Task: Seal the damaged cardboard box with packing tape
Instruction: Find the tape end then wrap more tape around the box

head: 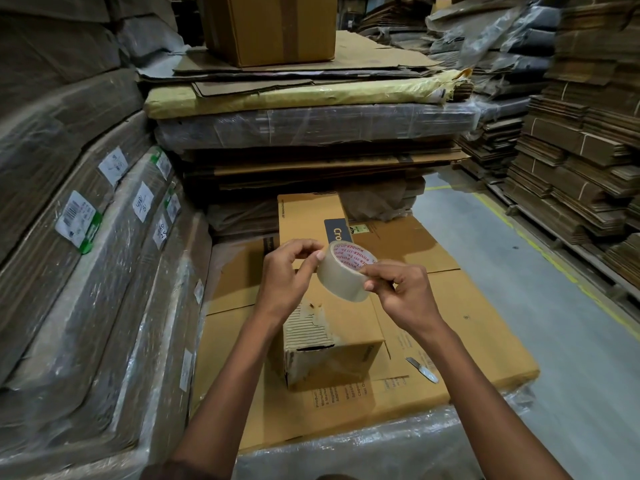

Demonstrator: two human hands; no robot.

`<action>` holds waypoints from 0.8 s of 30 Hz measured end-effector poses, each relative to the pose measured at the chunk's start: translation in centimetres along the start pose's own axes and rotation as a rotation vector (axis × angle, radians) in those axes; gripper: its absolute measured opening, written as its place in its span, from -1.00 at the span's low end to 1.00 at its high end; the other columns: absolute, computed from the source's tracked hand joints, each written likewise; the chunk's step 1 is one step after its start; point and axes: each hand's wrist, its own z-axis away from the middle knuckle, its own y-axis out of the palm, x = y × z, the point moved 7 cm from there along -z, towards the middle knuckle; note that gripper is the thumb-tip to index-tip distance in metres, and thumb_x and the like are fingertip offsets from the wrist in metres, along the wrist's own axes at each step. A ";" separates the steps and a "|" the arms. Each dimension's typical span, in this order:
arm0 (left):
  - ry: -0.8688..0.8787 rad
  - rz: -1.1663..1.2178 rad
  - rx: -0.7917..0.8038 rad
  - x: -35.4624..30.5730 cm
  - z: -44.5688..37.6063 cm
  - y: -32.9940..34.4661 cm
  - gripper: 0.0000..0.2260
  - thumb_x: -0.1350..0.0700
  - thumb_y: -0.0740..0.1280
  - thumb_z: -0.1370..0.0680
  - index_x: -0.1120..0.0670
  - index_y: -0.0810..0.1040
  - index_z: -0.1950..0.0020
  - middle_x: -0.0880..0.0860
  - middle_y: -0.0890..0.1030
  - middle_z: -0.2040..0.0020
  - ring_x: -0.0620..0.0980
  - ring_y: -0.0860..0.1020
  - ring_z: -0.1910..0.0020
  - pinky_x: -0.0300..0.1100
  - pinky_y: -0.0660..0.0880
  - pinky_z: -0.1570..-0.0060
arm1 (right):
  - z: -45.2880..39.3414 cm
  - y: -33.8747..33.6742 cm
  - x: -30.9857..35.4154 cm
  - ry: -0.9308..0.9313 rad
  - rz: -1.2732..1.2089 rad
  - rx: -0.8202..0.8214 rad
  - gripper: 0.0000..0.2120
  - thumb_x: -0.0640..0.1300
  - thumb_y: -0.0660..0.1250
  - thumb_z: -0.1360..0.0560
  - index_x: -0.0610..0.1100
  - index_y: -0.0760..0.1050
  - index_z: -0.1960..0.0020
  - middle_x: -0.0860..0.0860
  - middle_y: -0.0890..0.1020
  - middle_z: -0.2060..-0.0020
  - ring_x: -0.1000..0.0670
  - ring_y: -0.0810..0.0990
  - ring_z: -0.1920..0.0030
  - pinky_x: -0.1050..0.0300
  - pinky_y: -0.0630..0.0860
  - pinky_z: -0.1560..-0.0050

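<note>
Holding: both hands have the roll of clear packing tape [346, 271] lifted above the damaged cardboard box [332, 344], roughly over its far top edge.
Left hand [289, 271]: fingers curled, thumb and fingertips pinching at the left rim of the roll — the thumb tip lies on the tape's outer surface.
Right hand [398, 289]: fingers bent round the right side of the roll, thumb and forefinger pressed against its lower right edge; whether a loose tape end is caught between them cannot be told.
Tape roll: tilted, its open core facing up and away, with red lettering printed round the white inner ring.
Box: small, brown, resting on a large flattened carton [450, 341]; its top face is torn, the outer paper stripped so the corrugated ridges show, and a dark gap runs along the near top edge.
Cutter: a small knife with a pale handle [423, 370] lies on the flattened carton just to the right of the box, apart from it.
Surroundings: plastic-wrapped bundles of flat cardboard [86, 254] stand to the left — several carry white labels; more wrapped stacks [311, 126] rise behind, with a closed brown box [270, 26] on top, and piles of folded cartons [571, 168] line the right side of a grey floor [554, 341] marked with a yellow line.
</note>
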 end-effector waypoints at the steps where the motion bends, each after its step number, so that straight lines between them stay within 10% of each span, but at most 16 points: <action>1: 0.026 -0.011 -0.002 -0.2 0.1 -0.1 -0.88 0.19 0.41 -0.59 0.10 0.69 -0.10 -0.08 0.66 0.01 -0.12 0.63 -0.01 -0.02 0.66 0.06 | 0.0 0.0 0.0 -0.001 0.001 0.001 -0.82 -0.32 0.41 -0.41 -0.30 0.72 0.02 0.08 0.67 0.11 0.16 0.64 0.04 0.41 0.57 0.09; 17: 0.148 -0.178 0.057 -1.4 -0.5 0.2 -0.97 0.27 0.37 -0.57 0.18 0.57 0.06 -0.04 0.53 0.13 -0.12 0.49 0.16 -0.26 0.46 0.33 | -0.3 0.4 -0.6 -0.032 -0.002 0.067 -0.85 -0.38 0.45 -0.45 -0.28 0.72 0.00 0.04 0.71 0.10 0.12 0.65 0.04 0.40 0.56 0.07; 24: 0.047 -0.021 0.032 0.0 -0.3 0.6 -0.95 0.13 0.34 -0.63 0.05 0.60 -0.04 -0.06 0.61 0.01 -0.19 0.55 -0.01 -0.32 0.51 0.15 | -0.4 0.4 -1.1 0.016 -0.045 0.042 -0.84 -0.35 0.41 -0.46 -0.28 0.72 0.00 0.03 0.71 0.12 0.11 0.68 0.07 0.35 0.56 0.13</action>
